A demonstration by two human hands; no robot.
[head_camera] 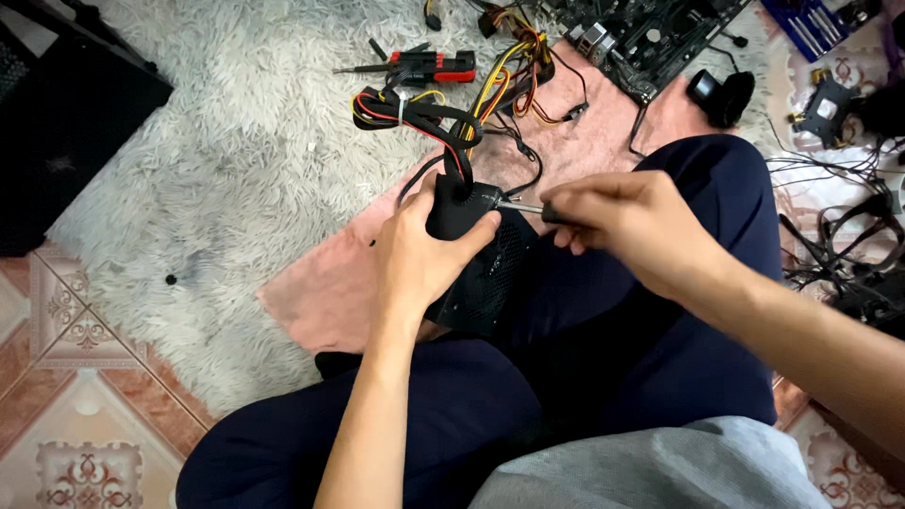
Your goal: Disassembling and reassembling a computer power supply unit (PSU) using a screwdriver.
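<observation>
Knees bent, I sit on the floor with a black power supply (476, 273) resting on my lap, between my thighs. My left hand (419, 250) wraps around its near-left corner, fingers (471, 236) curled over the top edge, thumb against the side. My right hand (627, 226) pinches a screwdriver (521, 207), fingers pressed together around the handle, the metal tip touching the unit's top corner. A cable bundle (424, 118) of black, red and yellow wires runs from the unit toward the far side, over a pink cloth (325, 292). Farther off lie a red tool (429, 66) on the white rug (236, 141) and a circuit board (641, 38).
</observation>
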